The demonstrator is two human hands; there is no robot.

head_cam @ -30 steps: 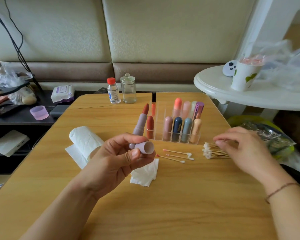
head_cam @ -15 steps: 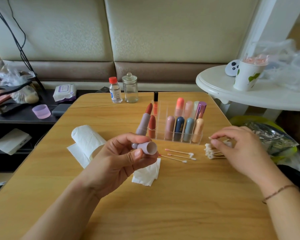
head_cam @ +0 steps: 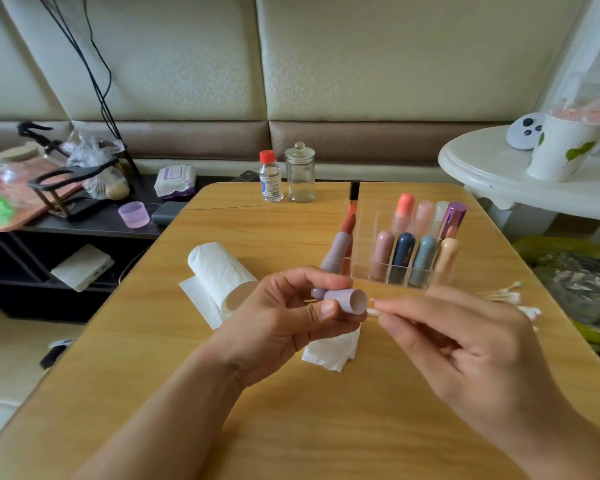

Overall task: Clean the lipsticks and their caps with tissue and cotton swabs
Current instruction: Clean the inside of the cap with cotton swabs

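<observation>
Pinched between thumb and forefinger of our left hand (head_cam: 284,320) is the lilac cap (head_cam: 347,301), and the same hand also grips the open lipstick (head_cam: 338,249), whose lilac barrel rises away from the knuckles toward the acrylic organizer (head_cam: 395,271) with its reddish bullet exposed at the top. Our right hand (head_cam: 465,344) has its fingertips pressed together on a cotton swab (head_cam: 373,312); only the white tip shows past the fingers, and the frame is blurred there, so we would say it sits just beside the cap's rim, though we cannot tell whether it touches.

From the single head view, the relation that matters is this: the cap lies on its side, long axis running left to right, its open mouth facing our right hand. The swab points leftward, roughly along that same axis but slightly below the mouth's centre. We judge that the next move calls for lifting the tip a little and sliding it straight in, the right hand travelling while the left holds steady.

Below the left hand a folded tissue (head_cam: 331,351) lies on the wooden table (head_cam: 291,427), with the tissue roll (head_cam: 219,268) just behind it. Spare swabs (head_cam: 503,296) lie near the table's right edge, beyond the right hand.
</observation>
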